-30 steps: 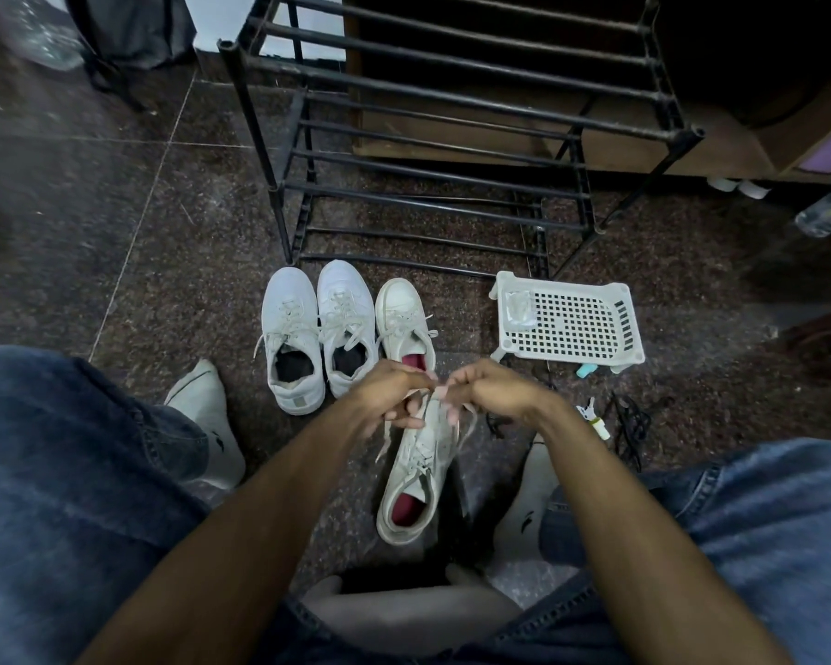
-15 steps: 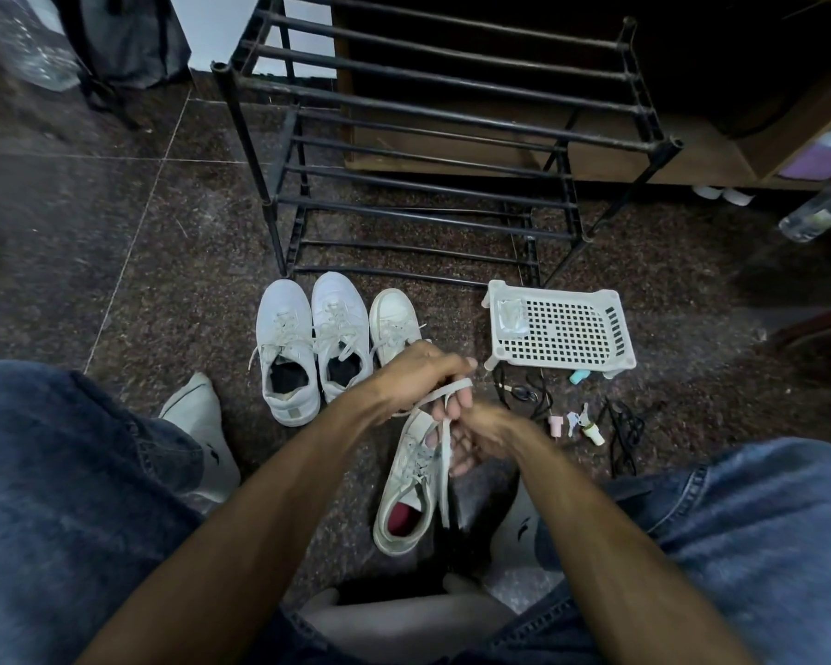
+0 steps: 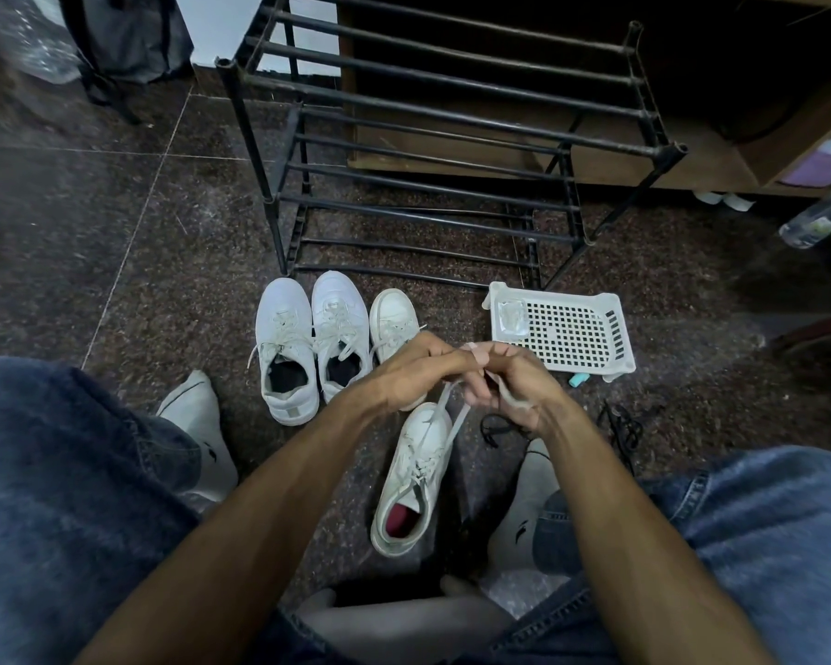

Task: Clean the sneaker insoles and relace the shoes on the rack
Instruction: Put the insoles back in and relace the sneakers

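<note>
Below the rack (image 3: 433,151), both hands, left hand (image 3: 418,371) and right hand (image 3: 509,381), pinch white laces (image 3: 452,415) above one sneaker (image 3: 413,477); three more sneakers (image 3: 286,352) at 11 o'clock.

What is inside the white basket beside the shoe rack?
A clear, crumpled plastic piece lies in the white basket's far-left corner. The right hand covers its near-left edge.

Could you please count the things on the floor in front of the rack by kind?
White lace-up sneakers: 4
White perforated plastic baskets: 1
Loose tangles of black cord or lace: 2
Small turquoise items: 1
Total: 8
</note>
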A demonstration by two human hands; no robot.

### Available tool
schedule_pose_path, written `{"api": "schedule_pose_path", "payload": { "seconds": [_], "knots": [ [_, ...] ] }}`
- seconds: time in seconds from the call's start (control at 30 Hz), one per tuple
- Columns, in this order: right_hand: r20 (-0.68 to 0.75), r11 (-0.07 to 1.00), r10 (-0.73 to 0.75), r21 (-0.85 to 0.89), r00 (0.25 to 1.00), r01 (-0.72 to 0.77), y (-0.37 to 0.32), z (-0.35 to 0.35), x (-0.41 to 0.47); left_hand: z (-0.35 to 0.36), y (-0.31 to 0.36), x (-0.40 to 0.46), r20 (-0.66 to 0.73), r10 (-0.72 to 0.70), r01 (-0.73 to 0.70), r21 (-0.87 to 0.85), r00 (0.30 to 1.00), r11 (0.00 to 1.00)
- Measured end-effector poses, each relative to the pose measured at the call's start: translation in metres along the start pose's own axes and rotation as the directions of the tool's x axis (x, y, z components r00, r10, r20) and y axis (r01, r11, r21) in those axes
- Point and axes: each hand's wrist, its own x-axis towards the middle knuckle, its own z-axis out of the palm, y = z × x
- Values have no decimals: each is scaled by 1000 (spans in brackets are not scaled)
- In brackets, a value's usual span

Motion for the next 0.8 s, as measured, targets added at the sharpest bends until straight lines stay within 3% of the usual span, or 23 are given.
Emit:
{"api": "schedule_pose_path", "payload": {
  "seconds": [0.13,0.3,0.37,0.47,0.5,0.6,0.63,0.8],
  "knots": [
    [94,954,-15,-298,995,43,1,7,-3,-4,2,3,-153,16,-38,-143,988,989],
    [182,924,21,-379,983,50,6,15,1,-14,-12,9,-344,-66,2,-185,937,983],
    [156,929,2,-365,988,56,8,14,2,-14,-27,13,-424,-84,75,-37,902,996],
    [75,953,-22,-300,997,44,11,12,4,-13,-45,9,-555,-118,288,230,824,930],
    [36,959,-28,-279,999,37,12,12,4,-13,-50,8,-522,-166,323,225,837,919],
    [-44,975,-15,-221,999,5,15,14,6,-2,-52,4,-179,-415,441,143,892,886],
    [-56,978,7,-210,998,-18,15,15,6,2,-53,4,-93,-429,437,105,898,893],
    [-93,952,141,-262,986,-161,13,16,1,5,-60,6,-116,-274,252,-172,955,952]
  ]
}}
